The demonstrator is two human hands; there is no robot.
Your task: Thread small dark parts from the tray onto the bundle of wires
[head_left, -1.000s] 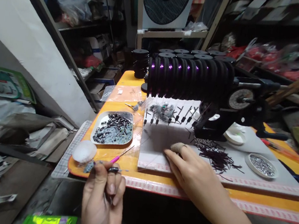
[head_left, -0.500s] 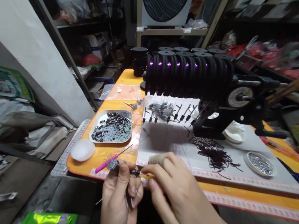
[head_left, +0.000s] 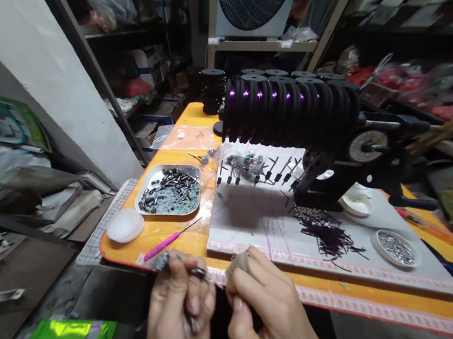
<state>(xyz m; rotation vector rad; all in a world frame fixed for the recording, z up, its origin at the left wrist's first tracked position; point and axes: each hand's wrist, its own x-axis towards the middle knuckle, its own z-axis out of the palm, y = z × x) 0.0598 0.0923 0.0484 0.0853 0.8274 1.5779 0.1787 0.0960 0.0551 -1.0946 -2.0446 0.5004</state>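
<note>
My left hand [head_left: 181, 309] is closed, its thumb pressed to the fingers. A small dark, shiny capsule-shaped piece [head_left: 198, 272] pokes out between them, and a grey bundle of small bits [head_left: 160, 261] shows past the thumb. Just to the right, my right hand [head_left: 261, 306] is curled in a pinch, a beige wrap [head_left: 239, 265] round one finger. What its fingertips hold, if anything, is too small to tell. A pink-handled needle tool [head_left: 168, 244] lies on the table beyond my left hand.
A white tray [head_left: 139, 194] holds dark capsule pieces and grey bits; a whitish bowl [head_left: 125, 225] is beside it. Black spools with purple line [head_left: 287, 111] hang from a cranked stand over a white board [head_left: 238, 239]. Dark thin tubes [head_left: 325, 238] and a dish of silver pieces [head_left: 396, 250] lie right.
My right hand has drawn back and down, its fingers curling in, and a gap has opened between the hands. My left hand has dropped slightly to the left with the capsule piece.
</note>
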